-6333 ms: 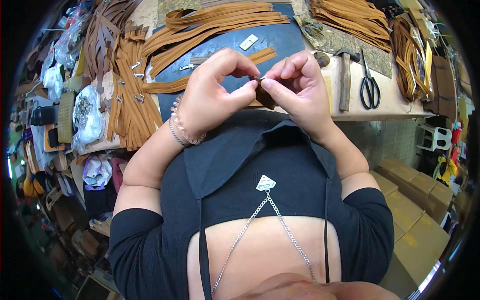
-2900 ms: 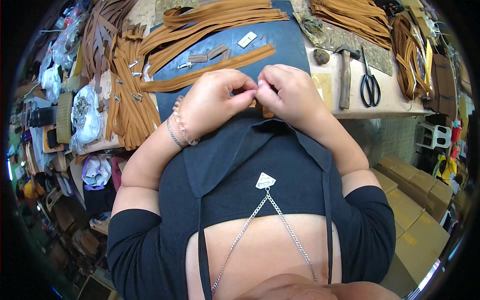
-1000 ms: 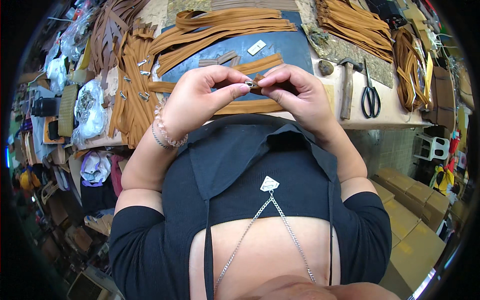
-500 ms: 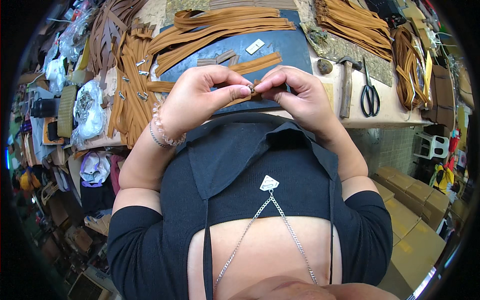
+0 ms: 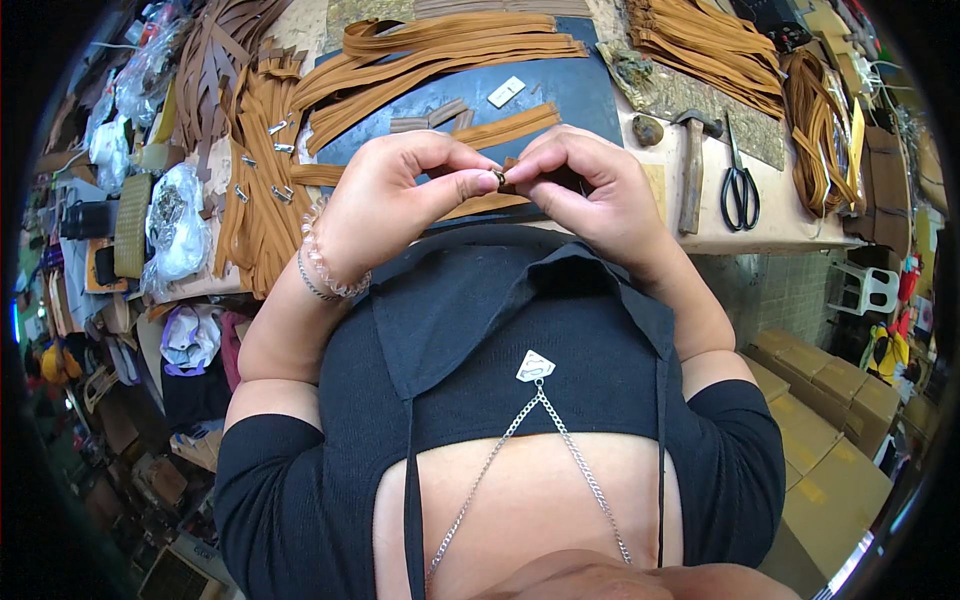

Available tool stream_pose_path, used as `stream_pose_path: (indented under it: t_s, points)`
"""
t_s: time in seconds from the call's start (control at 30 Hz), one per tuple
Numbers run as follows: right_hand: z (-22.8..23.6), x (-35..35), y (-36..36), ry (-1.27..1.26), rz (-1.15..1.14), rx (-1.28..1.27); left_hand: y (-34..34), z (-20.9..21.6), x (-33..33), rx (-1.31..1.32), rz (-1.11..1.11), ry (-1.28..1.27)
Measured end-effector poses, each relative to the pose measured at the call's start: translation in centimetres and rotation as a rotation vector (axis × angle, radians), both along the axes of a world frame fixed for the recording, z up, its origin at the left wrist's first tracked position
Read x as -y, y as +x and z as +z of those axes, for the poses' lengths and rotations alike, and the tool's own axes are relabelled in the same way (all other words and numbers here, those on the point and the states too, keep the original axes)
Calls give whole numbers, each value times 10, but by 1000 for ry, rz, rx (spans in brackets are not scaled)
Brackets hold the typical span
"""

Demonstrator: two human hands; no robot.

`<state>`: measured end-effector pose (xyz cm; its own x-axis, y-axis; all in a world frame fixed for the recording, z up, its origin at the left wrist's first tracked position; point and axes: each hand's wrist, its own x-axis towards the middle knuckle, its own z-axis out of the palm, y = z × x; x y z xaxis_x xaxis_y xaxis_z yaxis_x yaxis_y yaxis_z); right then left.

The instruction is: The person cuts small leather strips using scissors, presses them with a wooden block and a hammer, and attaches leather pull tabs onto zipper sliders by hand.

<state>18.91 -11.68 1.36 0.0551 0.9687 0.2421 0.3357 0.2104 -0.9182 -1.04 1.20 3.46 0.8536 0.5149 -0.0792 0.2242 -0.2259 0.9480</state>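
Observation:
My left hand (image 5: 400, 195) pinches a small metal zipper slider (image 5: 499, 177) between thumb and forefinger. Close against it, my right hand (image 5: 595, 190) is closed on the end of a brown zipper tape (image 5: 511, 163), most of which the fingers hide. Whether the tape sits inside the slider I cannot tell. Both hands hover over the near edge of a dark blue mat (image 5: 385, 135). Just beyond them a strip of brown zipper tape (image 5: 510, 126) lies across the mat, with short grey-brown pieces (image 5: 445, 113) and a small pale rectangular block (image 5: 506, 92) behind it.
Bundled brown zipper tapes (image 5: 440, 60) cover the far mat, with more tapes (image 5: 262, 200) and loose metal sliders (image 5: 282, 148) at the left. A stone (image 5: 647, 130), a hammer (image 5: 691, 180) and black scissors (image 5: 740, 190) lie right. Cardboard boxes (image 5: 830, 400) stand below the table's right side.
The slider and the tape end have shifted very slightly between my fingertips, and the slider's face has turned a little. Both hands keep their pinch in nearly the same place.

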Motion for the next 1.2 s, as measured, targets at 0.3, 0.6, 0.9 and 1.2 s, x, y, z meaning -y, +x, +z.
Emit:
stream_pose_path:
  t_s: [0.3,0.6,0.9,1.2]
  points:
    - [0,1,-7,-364,-85,-489,6,-22,3,59,58,-579]
    - [-2,-1,-8,-445,-120,-602,15,-28,12,51,120,-685]
    - [-7,0,-7,-334,-127,-573,15,-31,13,140,125,-633]
    - [-8,7,-7,-124,-157,-382,11,-22,18,177,142,-264]
